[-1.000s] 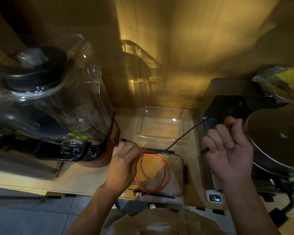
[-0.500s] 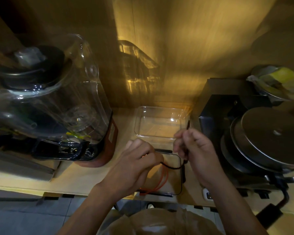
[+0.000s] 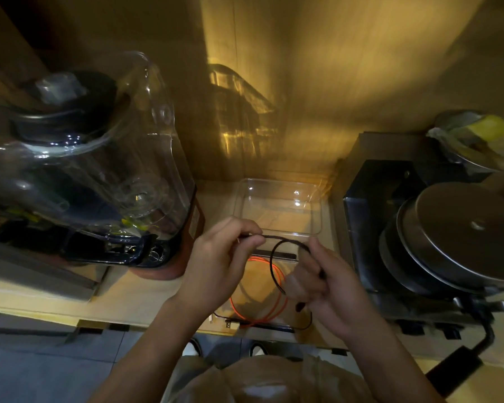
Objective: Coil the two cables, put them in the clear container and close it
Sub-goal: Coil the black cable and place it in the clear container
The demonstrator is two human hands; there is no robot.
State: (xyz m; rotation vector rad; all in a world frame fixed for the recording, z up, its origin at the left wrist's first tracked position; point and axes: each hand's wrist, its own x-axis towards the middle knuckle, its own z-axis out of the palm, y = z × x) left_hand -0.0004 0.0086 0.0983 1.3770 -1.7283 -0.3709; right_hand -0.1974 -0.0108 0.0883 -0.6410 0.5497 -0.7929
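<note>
A thin black cable (image 3: 271, 258) forms a loop in the air between my hands. My left hand (image 3: 220, 261) pinches its end at the top of the loop. My right hand (image 3: 325, 283) grips the other side, fingers curled round it. Below them an orange cable (image 3: 264, 289) lies coiled on a flat clear lid (image 3: 291, 322) with a dark rim, near the counter's front edge. The clear container (image 3: 278, 206) stands open behind the hands, nothing inside it.
A large blender with a clear jug (image 3: 90, 170) stands on the left. A black appliance with round metal lids (image 3: 460, 239) fills the right, its cord (image 3: 488, 334) hanging over the counter edge. A wooden wall closes the back.
My right hand came in from the right with the black cable, then dropped lower. The straight cable is now bent into a loop between both hands. The orange coil shows again.
</note>
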